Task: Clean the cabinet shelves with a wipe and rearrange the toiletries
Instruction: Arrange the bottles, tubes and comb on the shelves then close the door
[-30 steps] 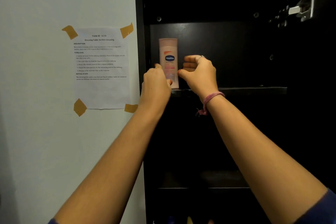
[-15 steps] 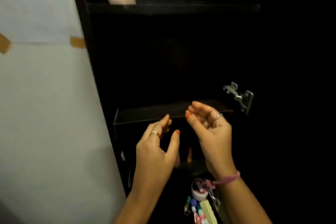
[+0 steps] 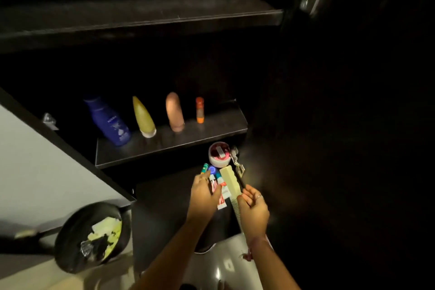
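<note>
Dark cabinet shelving (image 3: 164,146) is filling the view. Nearest, on the lowest ledge, the left hand (image 3: 203,195) is lying with loosely bent fingers over small toothpaste tubes (image 3: 220,192); whether it is gripping them is unclear. The right hand (image 3: 253,209) is curling round a comb (image 3: 236,209) beside a cream box (image 3: 230,180). Beyond them a round pink-lidded jar (image 3: 219,155) is sitting. Further back, on the middle shelf, a blue lotion bottle (image 3: 109,122), yellow tube (image 3: 143,116), tan tube (image 3: 174,112) and orange stick (image 3: 199,110) are standing in a row.
</note>
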Demonstrator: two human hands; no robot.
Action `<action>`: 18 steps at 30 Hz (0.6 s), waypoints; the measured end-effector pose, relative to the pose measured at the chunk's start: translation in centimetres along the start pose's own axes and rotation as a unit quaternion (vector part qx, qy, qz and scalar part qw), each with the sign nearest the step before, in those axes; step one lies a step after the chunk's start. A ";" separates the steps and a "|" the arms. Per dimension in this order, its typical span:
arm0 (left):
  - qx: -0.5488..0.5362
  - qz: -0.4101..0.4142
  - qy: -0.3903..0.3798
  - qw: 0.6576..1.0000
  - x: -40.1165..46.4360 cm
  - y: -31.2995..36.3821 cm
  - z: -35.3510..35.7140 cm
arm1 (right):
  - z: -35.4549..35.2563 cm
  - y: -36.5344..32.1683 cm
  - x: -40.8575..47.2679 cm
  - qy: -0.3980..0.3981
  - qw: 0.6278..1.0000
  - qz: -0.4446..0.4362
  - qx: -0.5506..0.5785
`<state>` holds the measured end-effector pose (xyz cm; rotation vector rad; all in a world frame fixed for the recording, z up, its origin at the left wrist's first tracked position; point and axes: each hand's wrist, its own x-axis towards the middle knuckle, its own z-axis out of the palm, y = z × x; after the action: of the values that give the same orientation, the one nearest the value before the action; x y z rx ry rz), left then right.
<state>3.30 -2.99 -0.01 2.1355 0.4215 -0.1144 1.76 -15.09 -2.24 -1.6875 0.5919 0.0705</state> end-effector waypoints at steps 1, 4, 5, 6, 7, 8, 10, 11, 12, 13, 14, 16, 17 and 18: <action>0.001 -0.006 0.002 1.000 1.5 -0.3 0.5 | 0.3 0.7 0.4 -0.006 1.000 0.007 -0.018; 0.032 -0.015 0.016 0.999 6.5 -0.8 1.9 | 1.4 2.3 1.3 -0.017 0.997 -0.012 -0.078; 0.067 -0.013 0.013 0.998 8.1 -0.8 2.3 | 1.9 2.6 1.5 -0.014 0.994 -0.033 -0.106; 0.101 -0.014 -0.006 0.995 9.6 -0.8 2.8 | 2.4 3.2 1.8 -0.013 0.990 -0.051 -0.130; 0.124 -0.018 -0.029 0.992 10.9 -0.8 3.4 | 3.0 3.7 2.0 -0.015 0.988 -0.061 -0.143; 0.135 -0.028 -0.052 0.989 11.9 -0.7 3.9 | 3.6 4.2 2.2 -0.022 0.988 -0.062 -0.143; 0.150 -0.046 -0.081 0.984 13.2 -0.9 5.0 | 4.5 5.2 2.2 -0.034 0.991 -0.041 -0.125; 0.166 -0.052 -0.090 0.981 13.8 -1.2 5.6 | 4.9 5.7 2.2 -0.036 0.992 -0.032 -0.119; 0.180 -0.055 -0.092 0.978 14.1 -1.3 6.1 | 5.1 6.2 2.2 -0.035 0.992 -0.028 -0.119; 0.191 -0.053 -0.080 0.977 14.4 -1.7 6.6 | 5.2 6.6 2.2 -0.035 0.991 -0.029 -0.123; 0.196 -0.052 -0.059 0.977 14.6 -2.0 6.8 | 5.3 7.0 2.3 -0.036 0.991 -0.030 -0.128; 0.195 -0.056 -0.040 0.978 15.2 -2.6 6.8 | 5.1 7.5 2.3 -0.043 0.989 -0.030 -0.139; 0.191 -0.056 -0.045 0.979 15.4 -2.8 6.6 | 5.0 7.7 2.4 -0.046 0.988 -0.028 -0.145; 0.180 -0.056 -0.048 0.981 15.3 -2.8 6.2 | 4.9 7.9 2.5 -0.049 0.987 -0.028 -0.152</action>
<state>17.11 -2.75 -9.43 2.4467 0.4927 -0.3824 1.98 -11.99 -11.32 -1.9829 0.4755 0.2117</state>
